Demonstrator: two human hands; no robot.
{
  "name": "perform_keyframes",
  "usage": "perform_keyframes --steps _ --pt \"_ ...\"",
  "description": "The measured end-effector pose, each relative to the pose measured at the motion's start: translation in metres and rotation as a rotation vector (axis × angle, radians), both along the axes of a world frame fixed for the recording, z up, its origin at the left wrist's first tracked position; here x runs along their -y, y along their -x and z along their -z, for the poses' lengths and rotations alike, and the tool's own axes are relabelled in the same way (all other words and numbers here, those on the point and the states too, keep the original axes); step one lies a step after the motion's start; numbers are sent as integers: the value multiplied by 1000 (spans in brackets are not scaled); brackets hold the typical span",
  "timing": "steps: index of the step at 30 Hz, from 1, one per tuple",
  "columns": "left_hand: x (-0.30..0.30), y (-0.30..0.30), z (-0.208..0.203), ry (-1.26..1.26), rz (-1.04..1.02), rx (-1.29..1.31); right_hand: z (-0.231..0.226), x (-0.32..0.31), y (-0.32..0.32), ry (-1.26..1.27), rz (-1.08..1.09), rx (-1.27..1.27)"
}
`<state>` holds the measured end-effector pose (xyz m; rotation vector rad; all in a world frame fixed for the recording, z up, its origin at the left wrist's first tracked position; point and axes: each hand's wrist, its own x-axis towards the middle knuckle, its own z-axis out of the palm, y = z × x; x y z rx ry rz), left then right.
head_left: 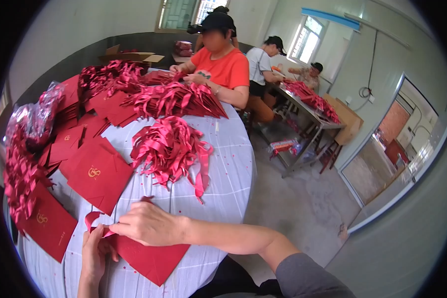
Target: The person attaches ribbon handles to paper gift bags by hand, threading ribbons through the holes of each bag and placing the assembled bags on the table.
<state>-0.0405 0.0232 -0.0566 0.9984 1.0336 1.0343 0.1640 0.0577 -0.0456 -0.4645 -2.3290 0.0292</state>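
A flat red paper gift bag (pixel 154 258) lies at the near edge of the table, partly covered by my right arm. A red ribbon (pixel 90 218) loops up at its left corner. My left hand (pixel 94 251) is closed on this ribbon, thumb and fingertips pinched together. From the right, my right hand (pixel 151 223) reaches across the bag and pinches the same ribbon close to the left fingertips. Beyond my hands is a tangled heap of loose red ribbons (pixel 166 149). More red bags with a gold emblem, such as this bag (pixel 99 174), lie to the left.
A white-clothed round table (pixel 228 184) carries piled bags with ribbon handles (pixel 179 99) and clear plastic wrapping (pixel 30 119). Across it sits a person in an orange-red shirt (pixel 228 69). Other people work at a second table (pixel 322 119). A cardboard box (pixel 129 56) stands behind.
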Motion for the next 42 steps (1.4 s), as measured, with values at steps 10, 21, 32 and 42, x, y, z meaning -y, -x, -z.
perform_keyframes --steps 10,21,32,42 --pt "0 7 8 -67 -58 18 2 -43 -26 133 54 -89" --pt "-2 7 9 -82 -78 -5 2 -65 -50 264 179 -117" --pt "-3 6 8 -77 -62 16 16 -79 -57 307 261 -148" --pt "-8 11 12 -80 -8 40 11 -80 -61 381 316 -115"
